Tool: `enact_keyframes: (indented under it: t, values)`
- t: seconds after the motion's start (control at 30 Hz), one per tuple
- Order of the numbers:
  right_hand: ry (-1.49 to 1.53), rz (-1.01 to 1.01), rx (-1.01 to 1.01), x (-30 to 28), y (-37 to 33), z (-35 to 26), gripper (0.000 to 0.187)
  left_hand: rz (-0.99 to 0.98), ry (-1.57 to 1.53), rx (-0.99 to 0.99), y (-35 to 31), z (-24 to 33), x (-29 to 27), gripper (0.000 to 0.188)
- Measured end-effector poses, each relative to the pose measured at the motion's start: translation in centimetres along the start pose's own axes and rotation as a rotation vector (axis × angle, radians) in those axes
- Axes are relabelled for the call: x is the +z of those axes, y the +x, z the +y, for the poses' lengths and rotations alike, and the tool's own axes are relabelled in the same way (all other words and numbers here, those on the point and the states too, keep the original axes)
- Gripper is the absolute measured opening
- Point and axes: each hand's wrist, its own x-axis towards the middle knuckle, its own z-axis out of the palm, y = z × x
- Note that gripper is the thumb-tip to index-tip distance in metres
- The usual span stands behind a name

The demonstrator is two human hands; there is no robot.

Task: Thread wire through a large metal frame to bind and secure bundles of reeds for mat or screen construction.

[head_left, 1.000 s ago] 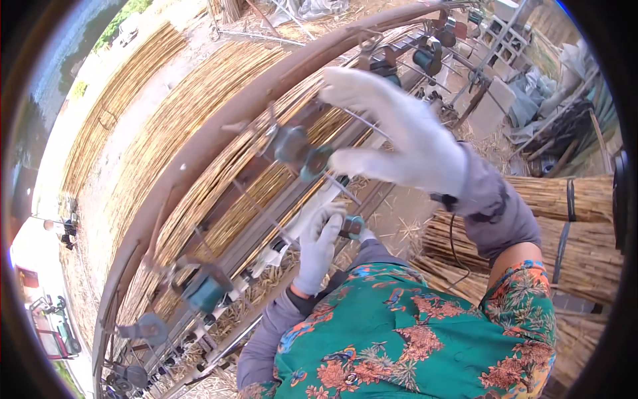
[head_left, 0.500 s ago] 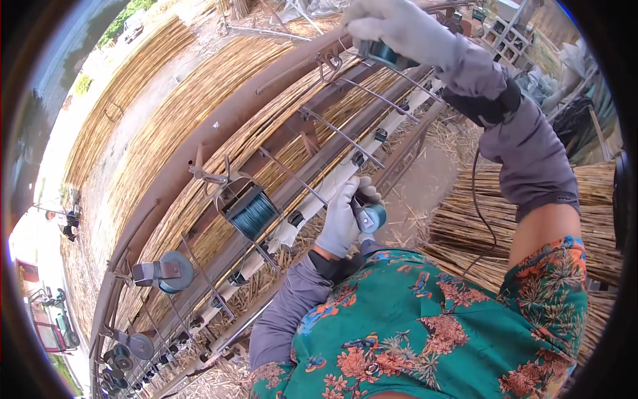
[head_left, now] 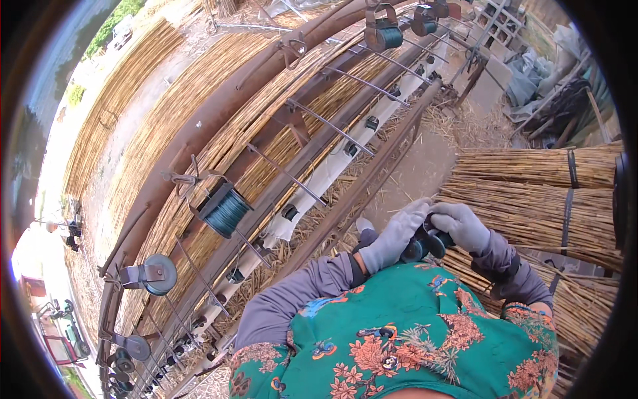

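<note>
Both of my hands wear pale grey gloves and meet close in front of my body. My left hand (head_left: pixel 397 238) curls round a dark spool (head_left: pixel 416 250) of greenish wire or twine. My right hand (head_left: pixel 463 227) closes on the other side of it, against a second dark rounded part; whether this is one spool or two I cannot tell. Palms and knuckles partly hide the piece. Ahead on the rack (head_left: pixel 199 126), a spool of teal wire (head_left: pixel 226 211) sits in a metal holder, and another teal spool (head_left: pixel 383 33) hangs at the far end.
Long reed stalks (head_left: pixel 252 126) lie through the curved rusty frame, crossed by thin metal rods. More holders with round discs (head_left: pixel 159 274) line its left end. Tied reed bundles (head_left: pixel 531 206) lie to my right. Plastic sheeting (head_left: pixel 531 80) is heaped at the far right.
My right hand has come down from the far end of the rack to my left hand. Both hands now hold the dark spool piece further right, and a teal spool stays up on the rack.
</note>
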Motion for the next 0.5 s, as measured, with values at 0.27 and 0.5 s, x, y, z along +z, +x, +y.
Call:
enact_keyframes:
  t: [0.27, 0.5]
  values:
    - [-0.009, 0.123, 0.038, 1.9, -3.9, 3.4, 0.025, -0.282, -0.076, -0.248, 0.1, 0.2, 1.4, 0.045]
    - [0.325, -0.062, -0.062, 2.5, -2.5, 2.5, 0.053, -0.129, 0.654, 0.33, 0.9, 2.3, 1.2, 0.064]
